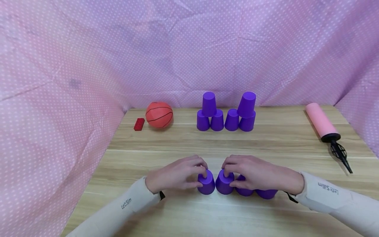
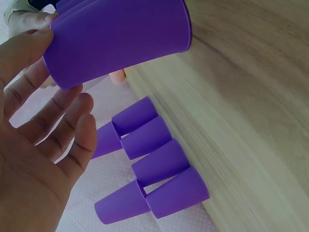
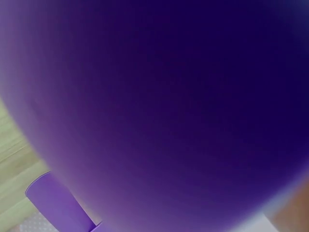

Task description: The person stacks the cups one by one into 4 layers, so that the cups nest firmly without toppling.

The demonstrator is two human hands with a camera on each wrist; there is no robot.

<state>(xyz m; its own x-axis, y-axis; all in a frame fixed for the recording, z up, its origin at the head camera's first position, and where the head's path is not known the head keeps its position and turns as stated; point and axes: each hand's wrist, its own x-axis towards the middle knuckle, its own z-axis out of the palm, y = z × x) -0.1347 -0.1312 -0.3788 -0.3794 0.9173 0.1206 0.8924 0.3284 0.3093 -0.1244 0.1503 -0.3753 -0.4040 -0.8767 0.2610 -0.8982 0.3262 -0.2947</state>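
Observation:
Several upside-down purple cups stand in a row near the front of the table. My left hand (image 1: 177, 174) holds the leftmost purple cup (image 1: 208, 188) near its top, with thumb and fingers on opposite sides in the left wrist view. Beside it, my right hand (image 1: 257, 171) grips the second purple cup (image 1: 222, 187) between thumb and fingers. Under the right hand sit a third cup (image 1: 245, 192) and a fourth cup (image 1: 267, 194), both partly covered by it. One purple cup (image 3: 145, 111) fills most of the right wrist view, dark and blurred.
Toward the back stand two small cup pyramids, a left one (image 1: 209, 103) and a right one (image 1: 247, 103), each with one cup atop two. A red basketball (image 1: 159, 115) and a red block (image 1: 139, 124) lie left of them. A pink hand pump (image 1: 321, 120) lies at right.

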